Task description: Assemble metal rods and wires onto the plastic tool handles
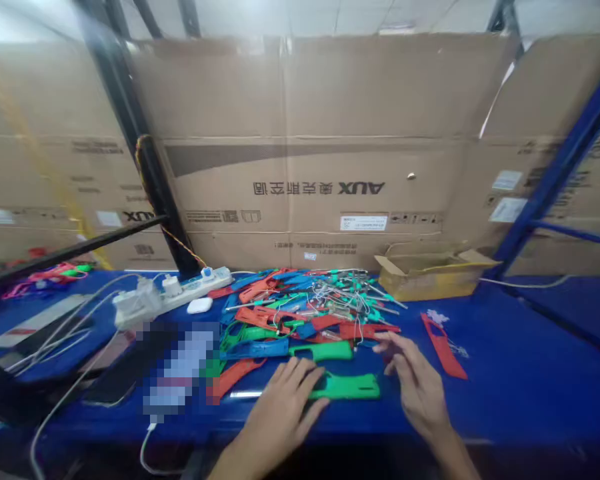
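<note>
My left hand (285, 403) lies over the left end of a green plastic casing (353, 387) near the table's front edge, fingers and thumb around it. A thin metal rod (246, 395) sticks out to the left of this hand. To the right of the casing is my right hand (417, 383), with curved fingers apart at the edge of the pile and nothing visible between them. Another green casing (330, 351) lies just behind the held one. The pile has several red casings (263, 318), blue casings (263, 349) and teal-ended rods with white wires (347, 293).
A red casing (445, 350) lies apart at the right. An open cardboard box (430, 283) stands behind. On the left are a power strip (195, 290), a white case (200, 305), a phone with a blurred screen (180, 373) and cables. Large cardboard sheets (320, 100) line the back.
</note>
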Demonstrator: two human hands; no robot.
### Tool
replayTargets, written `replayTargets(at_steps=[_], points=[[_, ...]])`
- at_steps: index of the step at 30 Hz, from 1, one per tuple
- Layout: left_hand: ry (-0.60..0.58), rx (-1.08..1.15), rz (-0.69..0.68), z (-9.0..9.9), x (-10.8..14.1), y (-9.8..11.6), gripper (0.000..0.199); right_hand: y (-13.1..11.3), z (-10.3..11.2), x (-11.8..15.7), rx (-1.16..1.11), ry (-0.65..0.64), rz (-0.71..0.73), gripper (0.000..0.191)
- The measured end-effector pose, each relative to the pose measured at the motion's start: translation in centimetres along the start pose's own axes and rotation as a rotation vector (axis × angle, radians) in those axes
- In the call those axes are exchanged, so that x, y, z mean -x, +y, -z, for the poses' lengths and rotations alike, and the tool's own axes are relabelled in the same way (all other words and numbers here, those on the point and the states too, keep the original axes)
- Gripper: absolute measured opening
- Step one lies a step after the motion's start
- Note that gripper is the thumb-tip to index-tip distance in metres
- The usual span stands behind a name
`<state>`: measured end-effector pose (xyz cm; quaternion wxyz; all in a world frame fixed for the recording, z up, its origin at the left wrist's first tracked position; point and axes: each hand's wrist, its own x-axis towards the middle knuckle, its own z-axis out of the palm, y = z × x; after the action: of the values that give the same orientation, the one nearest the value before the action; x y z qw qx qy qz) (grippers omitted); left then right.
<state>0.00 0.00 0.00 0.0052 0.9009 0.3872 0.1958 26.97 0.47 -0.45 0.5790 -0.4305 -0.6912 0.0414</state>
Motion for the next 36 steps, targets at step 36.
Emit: replayTargets(at_steps=[36], points=[[0.040,0.033,-0.010,0.07,-0.03,-0.26,0.039,-0.04,0.46,-0.06,0.005,0.055,0.068,0.032]])
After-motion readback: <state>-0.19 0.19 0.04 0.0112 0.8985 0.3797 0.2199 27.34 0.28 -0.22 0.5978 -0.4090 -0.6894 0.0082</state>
